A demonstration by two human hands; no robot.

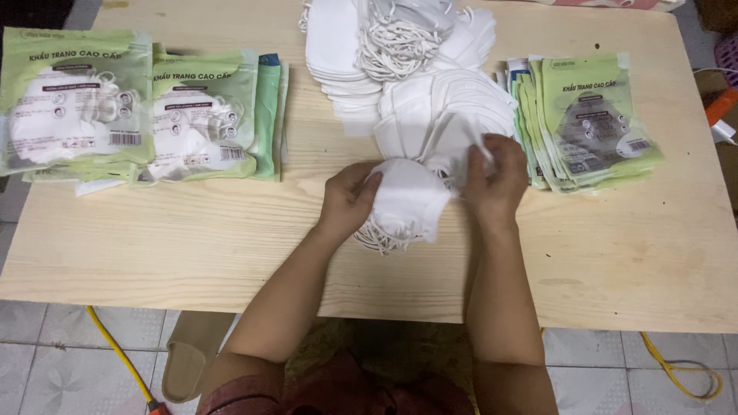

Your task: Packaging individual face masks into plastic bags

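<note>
My left hand [346, 201] grips a small stack of white folded face masks [407, 204] held just above the wooden table [192, 246], their ear loops dangling below. My right hand [496, 180] pinches a single white mask [461, 138] at the edge of the loose heap of white masks [430, 100] lying behind it. Both hands meet near the table's middle.
Filled green mask packets [77, 107] lie stacked at the left. A pile of flat, empty green packets [592, 123] sits at the right. More white masks [392, 38] are heaped at the back. A yellow cable [115, 350] and a sandal [188, 361] lie on the tiled floor.
</note>
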